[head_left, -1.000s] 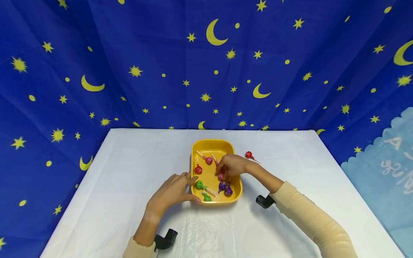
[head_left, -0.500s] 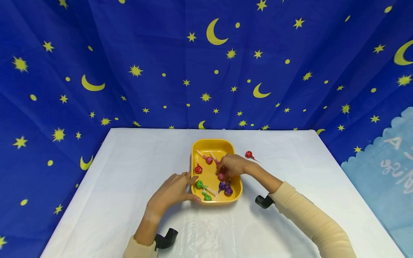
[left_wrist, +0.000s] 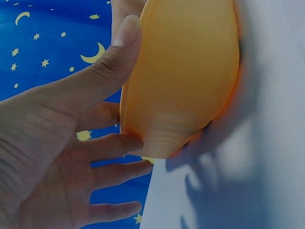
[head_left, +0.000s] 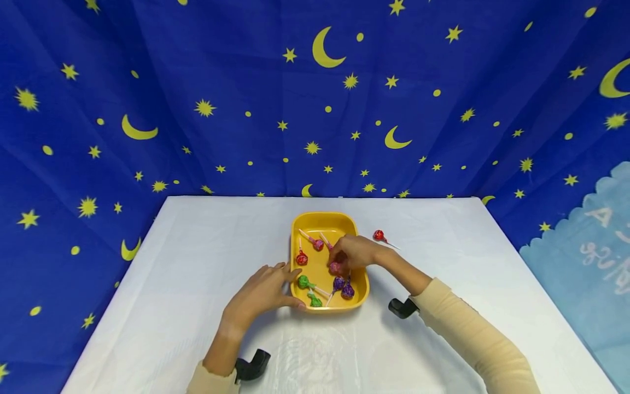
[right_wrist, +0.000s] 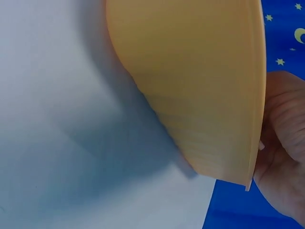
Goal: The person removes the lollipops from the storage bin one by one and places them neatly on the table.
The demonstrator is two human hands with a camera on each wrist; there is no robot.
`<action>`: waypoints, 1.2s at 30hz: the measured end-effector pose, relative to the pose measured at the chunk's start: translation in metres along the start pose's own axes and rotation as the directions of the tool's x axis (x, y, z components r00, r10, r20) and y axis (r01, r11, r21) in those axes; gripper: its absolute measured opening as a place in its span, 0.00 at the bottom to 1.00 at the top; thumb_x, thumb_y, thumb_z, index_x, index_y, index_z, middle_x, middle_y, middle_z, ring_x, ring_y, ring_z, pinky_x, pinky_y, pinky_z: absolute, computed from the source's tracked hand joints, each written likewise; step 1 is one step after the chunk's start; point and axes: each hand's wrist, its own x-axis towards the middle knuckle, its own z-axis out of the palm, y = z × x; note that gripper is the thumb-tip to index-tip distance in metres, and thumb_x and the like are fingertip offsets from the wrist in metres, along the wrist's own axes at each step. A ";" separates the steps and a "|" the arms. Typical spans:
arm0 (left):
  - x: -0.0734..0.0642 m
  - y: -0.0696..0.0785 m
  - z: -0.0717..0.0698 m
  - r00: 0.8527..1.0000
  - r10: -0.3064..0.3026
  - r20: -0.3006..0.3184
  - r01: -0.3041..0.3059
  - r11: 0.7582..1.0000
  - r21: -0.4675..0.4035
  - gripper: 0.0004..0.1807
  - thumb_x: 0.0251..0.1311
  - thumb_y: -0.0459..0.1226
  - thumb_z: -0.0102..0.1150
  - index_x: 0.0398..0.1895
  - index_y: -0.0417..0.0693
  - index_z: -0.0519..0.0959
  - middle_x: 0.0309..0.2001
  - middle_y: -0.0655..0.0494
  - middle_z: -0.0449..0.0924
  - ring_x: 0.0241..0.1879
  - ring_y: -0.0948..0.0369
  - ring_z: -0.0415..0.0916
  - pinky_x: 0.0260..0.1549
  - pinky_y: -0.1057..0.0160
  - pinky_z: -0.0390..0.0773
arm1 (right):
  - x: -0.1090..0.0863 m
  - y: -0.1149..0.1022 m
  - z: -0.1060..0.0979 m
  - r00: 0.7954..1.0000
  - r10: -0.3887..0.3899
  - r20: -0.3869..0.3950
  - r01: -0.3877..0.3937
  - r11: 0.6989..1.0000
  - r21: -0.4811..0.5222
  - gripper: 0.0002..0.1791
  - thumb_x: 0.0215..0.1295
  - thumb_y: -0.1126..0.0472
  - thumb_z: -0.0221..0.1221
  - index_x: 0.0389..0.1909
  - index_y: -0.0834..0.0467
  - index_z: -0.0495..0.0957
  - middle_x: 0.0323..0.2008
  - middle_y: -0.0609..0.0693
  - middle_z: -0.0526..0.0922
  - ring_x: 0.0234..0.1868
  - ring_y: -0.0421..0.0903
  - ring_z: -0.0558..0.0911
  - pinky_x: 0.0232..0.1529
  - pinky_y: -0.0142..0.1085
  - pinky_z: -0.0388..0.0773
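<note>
In the head view a yellow tray holds several wrapped lollipops. My left hand lies at its left side, thumb on the rim near the front corner. The left wrist view shows those fingers mostly straight beside the tray wall. My right hand reaches over the right rim and pinches a pink lollipop, partly hidden by the fingers. Left of it lie another pink lollipop and a red lollipop. Two green lollipops and two purple lollipops lie at the near end.
One more red lollipop lies outside the tray, to its right on the white tabletop. A blue cloth with moons and stars hangs behind and at the sides. Black wrist mounts sit at both wrists.
The pink lollipop at my right fingertips has shifted very slightly. Both hands and the tray otherwise stay in place.
</note>
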 end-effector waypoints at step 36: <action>0.001 -0.008 0.007 1.000 0.027 -0.001 -0.027 0.993 -0.115 0.53 0.43 0.55 0.73 0.72 0.42 0.63 0.76 0.42 0.45 0.73 0.46 0.54 0.70 0.43 0.54 | -0.075 0.033 -0.005 0.773 0.265 -0.576 0.015 0.900 0.435 0.17 0.57 0.73 0.66 0.49 0.70 0.80 0.43 0.65 0.85 0.44 0.59 0.84 0.49 0.46 0.81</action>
